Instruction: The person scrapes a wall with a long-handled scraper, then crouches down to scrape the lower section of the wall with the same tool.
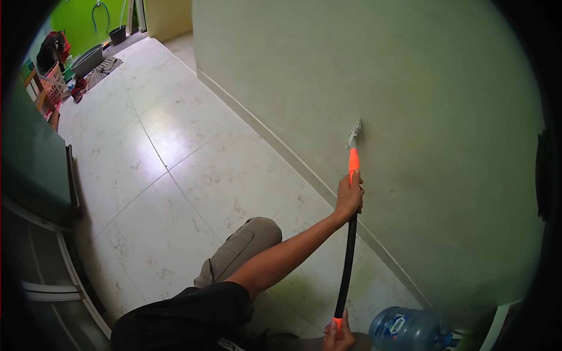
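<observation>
A long tool with a black shaft (349,251) and orange sections slants up across the right half of the view. My left hand (349,196) is wrapped round it just below the upper orange section (353,160). Lower down, my right hand (339,337) holds its orange bottom end. The pale, flat head (353,134) of the tool is at or close against the grey-green wall (445,146); whether it touches is hard to tell.
A blue water bottle (404,329) lies at the wall's foot, right of my right hand. White tiled floor (175,205) spreads left. Baskets (54,82), a grey tub (88,60) and a black bucket (117,35) stand far left. A cabinet (35,169) borders the left side.
</observation>
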Demonstrator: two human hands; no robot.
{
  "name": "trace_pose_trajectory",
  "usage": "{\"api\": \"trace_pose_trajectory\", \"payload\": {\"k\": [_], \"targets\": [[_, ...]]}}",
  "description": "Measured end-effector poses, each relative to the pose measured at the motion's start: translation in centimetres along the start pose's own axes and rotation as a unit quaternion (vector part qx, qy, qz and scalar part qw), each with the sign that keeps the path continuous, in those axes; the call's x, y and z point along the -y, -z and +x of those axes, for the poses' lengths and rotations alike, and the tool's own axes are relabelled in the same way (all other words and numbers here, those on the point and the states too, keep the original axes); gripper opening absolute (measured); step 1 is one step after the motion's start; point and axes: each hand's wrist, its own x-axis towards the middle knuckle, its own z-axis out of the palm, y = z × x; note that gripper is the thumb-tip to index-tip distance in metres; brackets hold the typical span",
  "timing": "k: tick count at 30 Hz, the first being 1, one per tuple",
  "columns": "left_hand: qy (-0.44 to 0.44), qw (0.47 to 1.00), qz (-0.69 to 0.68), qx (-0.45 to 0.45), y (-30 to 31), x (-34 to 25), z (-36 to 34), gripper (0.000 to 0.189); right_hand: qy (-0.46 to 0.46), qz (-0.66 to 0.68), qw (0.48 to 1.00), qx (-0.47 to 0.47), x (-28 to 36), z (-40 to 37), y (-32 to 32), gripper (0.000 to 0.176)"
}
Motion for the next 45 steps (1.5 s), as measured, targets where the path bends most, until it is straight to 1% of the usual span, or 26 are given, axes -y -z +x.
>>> {"api": "trace_pose_trajectory", "payload": {"k": [1,4,5,6,7,8,10,12,14,15,18,19,20,22,25,28,31,32,34,35,37,38,42,44,45], "targets": [[-0.008,1.0,0.01,-0.008,0.2,-0.4,0.3,0.053,0.01,-0.001,1.0,-0.007,0.1,0.0,-0.7,0.028],[-0.136,0.987,0.077,-0.032,1.1,1.2,2.8,0.053,0.066,-0.098,0.993,0.007,-1.7,0.2,-3.3,0.026],[-0.146,0.984,0.098,-0.02,2.2,1.4,3.1,0.053,0.032,-0.06,0.997,0.022,-0.8,-0.6,-4.4,0.032],[-0.053,0.994,0.09,-0.011,2.5,-0.2,2.5,0.052,0.0,-0.021,0.999,0.034,0.9,-0.4,-5.8,0.04],[-0.02,0.998,0.065,0.01,2.9,-1.4,2.2,0.051,-0.026,0.024,0.999,0.042,1.7,-0.6,-6.7,0.049],[0.006,0.999,0.04,0.03,2.9,-2.1,1.6,0.049,-0.022,0.038,0.998,0.043,1.5,-1.2,-6.2,0.049],[0.006,0.999,0.024,0.038,2.5,-2.1,1.6,0.049,0.009,0.07,0.997,0.045,1.1,-0.2,-4.9,0.05],[0.0,0.998,0.0,0.059,1.3,-2.7,0.8,0.049,0.027,0.082,0.996,0.035,1.7,0.1,-3.1,0.033],[-0.007,0.996,-0.035,0.08,-0.4,-4.0,-1.4,0.048,0.038,0.087,0.995,0.032,3.0,-0.9,-0.6,0.024],[-0.016,0.993,-0.049,0.104,-1.1,-4.6,-2.5,0.047,0.017,0.082,0.996,0.023,3.3,-1.5,0.3,0.025],[-0.047,0.985,-0.105,0.126,-2.7,-6.5,-4.9,0.047,0.037,0.087,0.995,0.008,4.9,-2.3,1.4,0.025],[-0.05,0.986,-0.104,0.12,-2.7,-6.7,-5.0,0.047,0.03,0.077,0.996,0.021,4.1,-2.3,2.0,0.027],[-0.049,0.988,-0.097,0.112,-2.8,-7.1,-4.8,0.049,0.026,0.081,0.996,0.021,4.8,-2.3,2.1,0.028],[-0.046,0.991,-0.08,0.096,-2.4,-7.6,-4.4,0.052,0.016,0.092,0.995,0.022,6.5,-2.4,1.8,0.031],[-0.04,0.993,-0.086,0.07,-0.5,-8.0,-2.1,0.049,0.072,0.001,0.994,0.077,6.8,-0.9,0.8,0.036],[-0.037,0.994,-0.093,0.048,1.5,-9.2,-0.5,0.05,0.087,0.009,0.993,0.079,8.0,0.2,-1.0,0.039],[-0.057,0.994,-0.079,0.048,2.4,-10.2,1.5,0.05,0.121,-0.04,0.987,0.094,8.0,1.2,-1.8,0.04],[-0.062,0.994,-0.071,0.05,2.8,-10.7,2.5,0.05,0.121,-0.033,0.988,0.088,9.3,1.5,-3.1,0.039],[-0.04,0.996,-0.048,0.067,3.4,-10.9,4.3,0.048,0.12,-0.02,0.99,0.071,12.4,1.7,-6.6,0.038],[-0.029,0.996,-0.033,0.073,3.9,-11.0,5.0,0.048,0.151,-0.034,0.987,0.034,11.5,1.9,-7.2,0.036],[-0.014,0.998,-0.04,0.046,4.8,-10.1,5.1,0.048,0.114,-0.049,0.99,0.072,11.6,1.5,-7.3,0.044],[-0.03,0.997,-0.051,0.049,3.8,-10.7,5.5,0.048,0.121,-0.053,0.988,0.079,11.6,2.5,-7.1,0.05],[-0.044,0.998,-0.026,0.032,3.9,-10.4,4.9,0.046,0.1,0.026,0.989,0.108,10.2,2.5,-6.4,0.05],[-0.045,0.999,-0.001,0.024,3.5,-9.7,4.5,0.046,0.094,0.058,0.987,0.117,8.5,2.3,-5.4,0.05],[-0.051,0.998,-0.002,0.028,3.2,-9.4,3.5,0.046,0.032,0.075,0.99,0.117,9.0,1.6,-4.6,0.05]]}}
